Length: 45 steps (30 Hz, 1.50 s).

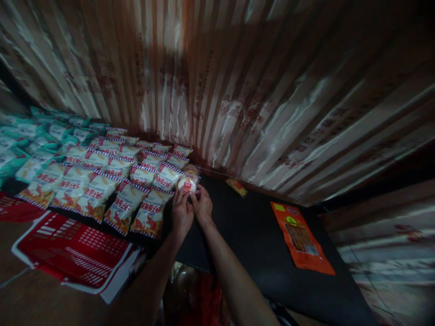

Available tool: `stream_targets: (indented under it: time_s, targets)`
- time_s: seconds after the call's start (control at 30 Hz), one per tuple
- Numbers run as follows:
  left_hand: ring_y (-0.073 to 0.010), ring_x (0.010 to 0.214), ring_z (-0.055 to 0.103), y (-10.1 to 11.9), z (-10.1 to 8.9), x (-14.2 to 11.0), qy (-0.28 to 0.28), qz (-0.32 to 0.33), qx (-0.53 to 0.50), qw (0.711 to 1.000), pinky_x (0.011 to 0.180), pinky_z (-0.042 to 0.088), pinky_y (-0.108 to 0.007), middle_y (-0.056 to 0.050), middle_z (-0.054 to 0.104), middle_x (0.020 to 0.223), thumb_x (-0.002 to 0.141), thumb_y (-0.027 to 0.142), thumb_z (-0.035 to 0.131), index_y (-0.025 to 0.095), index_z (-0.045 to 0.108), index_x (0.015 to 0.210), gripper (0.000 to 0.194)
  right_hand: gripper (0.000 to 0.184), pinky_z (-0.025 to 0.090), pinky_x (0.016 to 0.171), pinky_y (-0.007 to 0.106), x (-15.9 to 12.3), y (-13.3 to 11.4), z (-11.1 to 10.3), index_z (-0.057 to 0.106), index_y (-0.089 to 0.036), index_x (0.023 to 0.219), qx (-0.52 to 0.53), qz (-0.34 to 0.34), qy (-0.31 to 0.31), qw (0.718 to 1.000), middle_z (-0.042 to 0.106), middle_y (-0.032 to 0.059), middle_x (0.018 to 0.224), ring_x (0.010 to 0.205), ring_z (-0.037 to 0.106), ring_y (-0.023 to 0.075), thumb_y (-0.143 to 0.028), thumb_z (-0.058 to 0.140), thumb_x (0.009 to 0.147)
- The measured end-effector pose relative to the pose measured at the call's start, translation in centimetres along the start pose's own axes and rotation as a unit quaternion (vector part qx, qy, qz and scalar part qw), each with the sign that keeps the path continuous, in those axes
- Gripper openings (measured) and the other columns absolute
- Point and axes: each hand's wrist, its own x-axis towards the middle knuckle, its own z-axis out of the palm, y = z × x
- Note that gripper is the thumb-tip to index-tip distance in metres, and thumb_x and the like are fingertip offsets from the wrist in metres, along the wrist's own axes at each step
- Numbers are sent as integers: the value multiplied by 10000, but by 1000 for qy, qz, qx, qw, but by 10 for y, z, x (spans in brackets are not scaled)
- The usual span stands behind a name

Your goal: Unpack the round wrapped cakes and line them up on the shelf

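Both my hands are together at the right end of several rows of snack bags. My left hand, its fingers curled, grips the near left side of a small round white packet with a red label. On the packet's right side, my right hand has its thumb and fingers closed on it. Just behind stands a similar small packet, partly hidden. Immediately left are white-and-orange snack bags with red lettering and striped edges.
Green-and-white bags fill the far left. A small yellow packet and a flat orange packet lie on the black tabletop. Red baskets are below at left. Printed, wrinkled sheeting hangs behind.
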Motion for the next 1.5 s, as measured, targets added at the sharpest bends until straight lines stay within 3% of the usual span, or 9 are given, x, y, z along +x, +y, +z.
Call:
stream_targets:
  time_s: [0.23,0.43,0.57,0.73,1.0,1.1,1.23,1.33,1.5]
  targets:
    - [-233,1237,493,3,-11,-3,14,44,2,999,1059,399,-458,-117,615,1224,789,56,419,148,658,993,327,432,492,851,333,-37,-3,-22,544,-115,1230,21,-34,44,998,614,147,1098,938,606,201,-285,502,834]
    - [-194,1105,590,16,-29,-29,-73,51,9,996,985,481,-387,-104,638,1175,793,42,399,152,640,990,329,330,496,866,349,-108,0,-48,592,-161,1150,55,-90,72,992,619,118,1079,947,599,185,-258,440,875]
    - [-179,1098,594,35,-46,-68,-140,57,1,989,971,499,-365,-96,632,1178,796,29,390,161,633,1006,347,305,489,903,373,-163,14,-61,611,-170,1118,55,-94,75,991,627,113,1081,1016,583,196,-232,421,887]
    - [-211,1186,529,56,-69,-133,-226,137,6,964,1002,480,-412,-94,627,1198,789,26,401,161,633,1035,364,291,510,876,379,-221,42,-78,628,-181,1081,37,-102,96,989,639,108,1037,980,593,193,-218,405,899]
    - [-278,1404,245,58,-101,-232,-395,208,0,895,1113,322,-499,-150,345,1483,822,197,475,119,556,1222,415,376,457,940,441,-271,101,-106,601,-144,1147,-91,-12,102,991,625,138,1114,1059,547,243,-343,404,897]
    - [-323,1420,171,53,-112,-250,-474,199,35,857,1118,266,-539,-164,254,1520,775,377,594,129,458,1340,632,488,405,998,463,-283,122,-107,548,-115,1245,-151,41,71,985,559,170,1249,1179,477,278,-414,390,893]
    - [-336,1429,117,46,-117,-264,-522,181,82,830,1126,176,-586,-136,204,1543,727,418,660,192,398,1392,750,551,347,1040,445,-292,126,-99,479,-106,1336,-219,93,-56,970,496,187,1340,1269,405,298,-437,383,906]
    - [-309,1432,121,41,-114,-270,-503,172,94,842,1136,179,-565,-114,234,1537,774,277,604,197,432,1370,625,545,361,1006,445,-292,116,-94,470,-180,1354,-245,101,-126,956,452,164,1393,1291,382,310,-477,410,900]
    - [-287,1436,113,28,-110,-276,-441,157,76,880,1148,231,-492,-90,218,1545,757,142,551,187,522,1287,533,525,370,975,402,-292,109,-98,462,-208,1360,-275,85,-147,946,452,151,1391,1242,424,294,-457,428,900]
